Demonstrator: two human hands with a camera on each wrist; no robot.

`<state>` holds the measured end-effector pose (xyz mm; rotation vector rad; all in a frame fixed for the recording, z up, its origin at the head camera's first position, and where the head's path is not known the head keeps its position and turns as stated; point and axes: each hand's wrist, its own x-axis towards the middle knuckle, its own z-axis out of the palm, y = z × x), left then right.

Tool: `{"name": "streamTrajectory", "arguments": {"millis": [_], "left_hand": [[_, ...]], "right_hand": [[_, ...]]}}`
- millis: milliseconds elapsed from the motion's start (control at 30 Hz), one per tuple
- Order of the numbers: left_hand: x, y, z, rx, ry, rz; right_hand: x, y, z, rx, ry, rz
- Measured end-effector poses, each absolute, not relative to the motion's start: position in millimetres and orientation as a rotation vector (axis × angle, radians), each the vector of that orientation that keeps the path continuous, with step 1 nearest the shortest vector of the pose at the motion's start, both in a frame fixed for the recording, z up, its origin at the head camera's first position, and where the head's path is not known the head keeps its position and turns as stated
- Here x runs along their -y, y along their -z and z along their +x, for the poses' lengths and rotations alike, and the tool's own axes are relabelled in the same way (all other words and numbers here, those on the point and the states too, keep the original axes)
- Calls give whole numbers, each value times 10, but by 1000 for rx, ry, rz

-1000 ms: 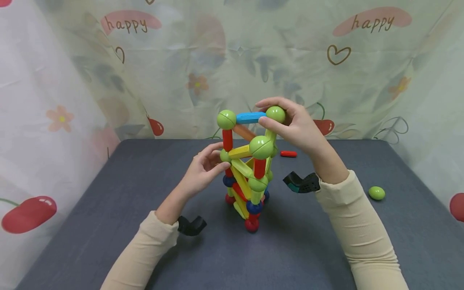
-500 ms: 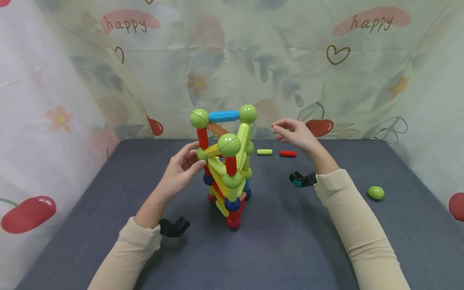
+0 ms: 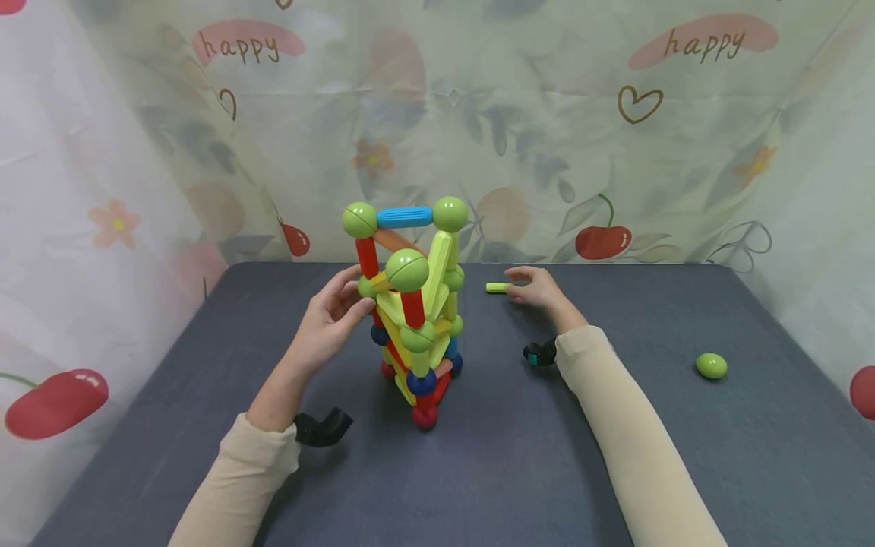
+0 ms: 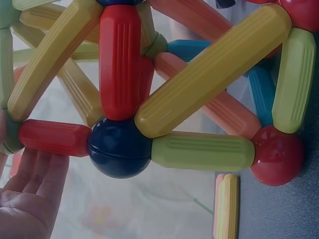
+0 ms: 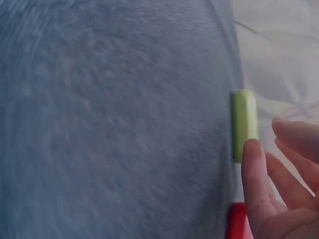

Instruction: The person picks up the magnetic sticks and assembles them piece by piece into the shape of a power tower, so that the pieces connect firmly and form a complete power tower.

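Observation:
A tower of magnetic sticks and balls (image 3: 417, 336) stands on the dark table, left of centre. My left hand (image 3: 324, 323) holds its left side, thumb and fingers around a green ball (image 3: 367, 286). In the left wrist view, fingers of that hand lie beside a red stick (image 4: 55, 138) of the tower. At the table's far edge, my right hand (image 3: 536, 292) hovers by a loose light-green stick (image 3: 496, 288). Its fingers are loosely bent and spread, with nothing held in the right wrist view. A red stick (image 5: 238, 221) lies beyond the green one, partly out of frame.
A loose green ball (image 3: 712, 365) lies at the right of the table (image 3: 519, 471). Yellow and pink sticks (image 4: 228, 204) lie behind the tower in the left wrist view. A printed curtain (image 3: 451, 114) hangs along the back edge.
My right hand has left the tower's top right ball and lowered to the far sticks, covering the red one. The left hand and tower have shifted left, uncovering the light-green stick.

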<state>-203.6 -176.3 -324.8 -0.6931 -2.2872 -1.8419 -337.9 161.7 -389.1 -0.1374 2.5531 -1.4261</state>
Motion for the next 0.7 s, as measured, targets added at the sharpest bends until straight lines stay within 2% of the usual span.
{"name": "streamTrajectory", "arguments": {"millis": [433, 700], "left_hand": [[1751, 3249, -2017, 2296, 1858, -676], [1750, 3259, -2007, 2288, 1849, -655]], "right_hand": [[-1528, 3948, -3347, -2812, 1196, -44], [-1582, 3483, -3182, -2654, 1588, -116]]}}
